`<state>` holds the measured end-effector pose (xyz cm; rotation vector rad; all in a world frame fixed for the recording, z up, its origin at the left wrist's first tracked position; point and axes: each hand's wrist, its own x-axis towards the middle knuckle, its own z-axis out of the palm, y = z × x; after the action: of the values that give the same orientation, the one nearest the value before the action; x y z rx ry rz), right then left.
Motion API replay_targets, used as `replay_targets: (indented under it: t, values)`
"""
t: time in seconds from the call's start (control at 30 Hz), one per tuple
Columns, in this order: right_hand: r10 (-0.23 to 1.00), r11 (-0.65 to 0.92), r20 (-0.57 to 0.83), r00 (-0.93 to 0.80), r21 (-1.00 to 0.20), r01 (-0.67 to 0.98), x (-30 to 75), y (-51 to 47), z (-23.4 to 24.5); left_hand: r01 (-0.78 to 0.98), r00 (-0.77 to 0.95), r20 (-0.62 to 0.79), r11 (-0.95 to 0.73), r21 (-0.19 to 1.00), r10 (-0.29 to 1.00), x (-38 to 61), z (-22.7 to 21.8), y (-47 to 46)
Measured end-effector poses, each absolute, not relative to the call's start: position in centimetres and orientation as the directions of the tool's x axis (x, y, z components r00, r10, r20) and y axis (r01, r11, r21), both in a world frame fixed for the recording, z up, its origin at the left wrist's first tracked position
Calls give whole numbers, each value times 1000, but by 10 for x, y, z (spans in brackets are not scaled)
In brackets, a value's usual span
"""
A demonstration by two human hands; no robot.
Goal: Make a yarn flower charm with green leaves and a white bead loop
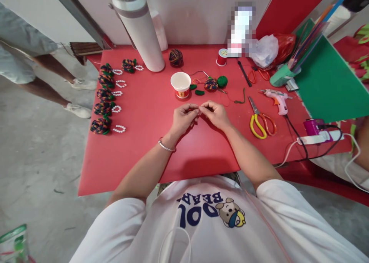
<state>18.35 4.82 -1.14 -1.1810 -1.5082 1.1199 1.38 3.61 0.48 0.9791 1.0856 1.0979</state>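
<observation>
My left hand (186, 119) and my right hand (215, 115) meet over the red table, fingertips pinched together. Whatever sits between them is too small to make out. Just beyond my left hand stands a paper cup (181, 82). Past my fingers lie two dark green crocheted pieces (199, 92), a multicoloured yarn piece (211, 84) and a green yarn ball (222, 81). A green strand of yarn (241, 97) rests beyond my right hand. Farther right, scissors (259, 120) with yellow and orange handles lie partly spread.
Several multicoloured yarn pieces with white bead loops (102, 108) line the left edge. At the back stand a white bottle (141, 32), a yarn ball (175, 57) and a red thread spool (221, 57). A pink glue gun (278, 99) and power strip (319, 137) lie right. A person's legs (49, 67) show left.
</observation>
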Motion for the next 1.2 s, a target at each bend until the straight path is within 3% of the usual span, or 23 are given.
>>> replay_targets:
  t: [0.63, 1.0, 1.2]
  values:
    - [977, 121, 83, -194, -973, 196, 186, 46, -8, -189, 130, -172, 194, 962, 977, 11, 4, 36]
    - [974, 146, 100, -205, -963, 226, 185, 44, -5, -184, 62, -89, 99, 978, 994, 16, 1, 35]
    - [967, 240, 203, -154, -929, 280, 183, 44, -11, -185, 69, -129, 140, 973, 989, 15, 1, 35]
